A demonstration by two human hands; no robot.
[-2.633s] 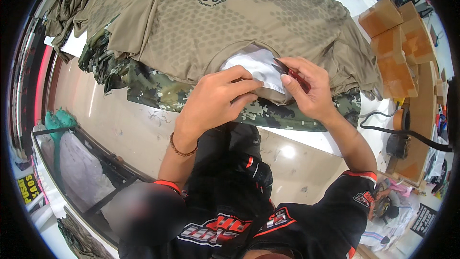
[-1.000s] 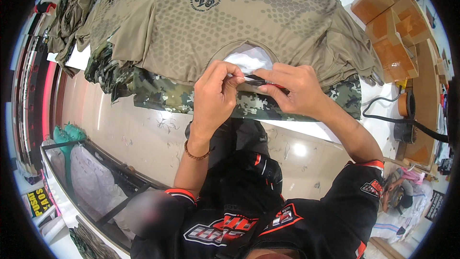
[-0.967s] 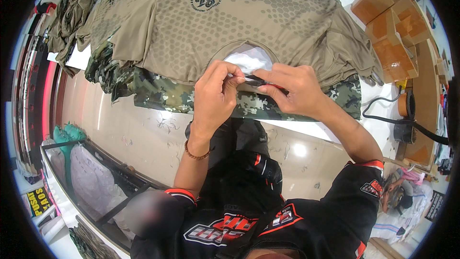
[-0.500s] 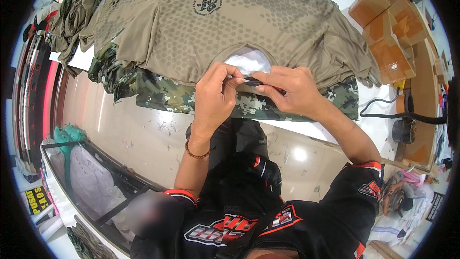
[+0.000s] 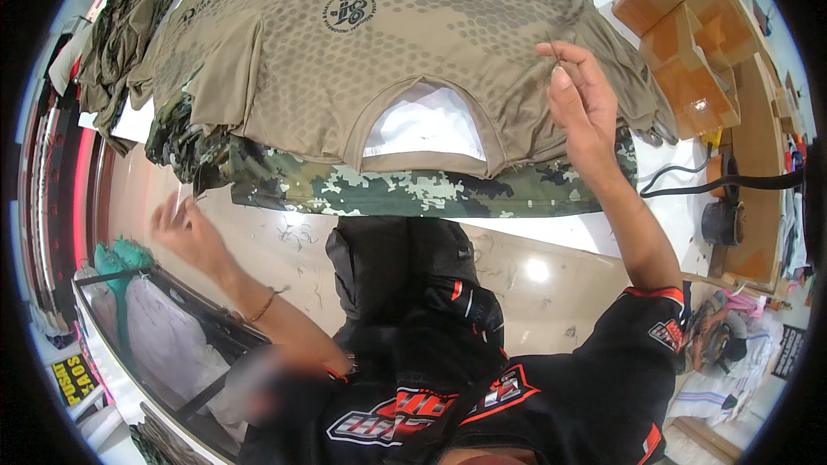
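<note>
A tan T-shirt (image 5: 413, 43) with a hexagon pattern and a dark round emblem lies flat on a stack of camouflage garments (image 5: 388, 191). Its collar faces me, and white lining (image 5: 424, 122) shows in the neck opening. My right hand (image 5: 581, 108) is raised over the shirt's right shoulder. Thumb and forefinger are pinched together, and what looks like a thin thread sticks up from them. My left hand (image 5: 183, 228) is swung out low to the left, off the table and blurred. What it holds is not clear.
The white table (image 5: 663, 215) carries open cardboard boxes (image 5: 680, 43) at the right and a black cable (image 5: 689, 176). More folded garments (image 5: 121, 26) lie at the far left. Below left stands a rack with hanging clothes (image 5: 129, 310). Thread scraps lie on the glossy floor (image 5: 293, 232).
Both hands have left the collar, where they worked together on a small dark thing. The left swung down to the left, the right lifted up to the right.
</note>
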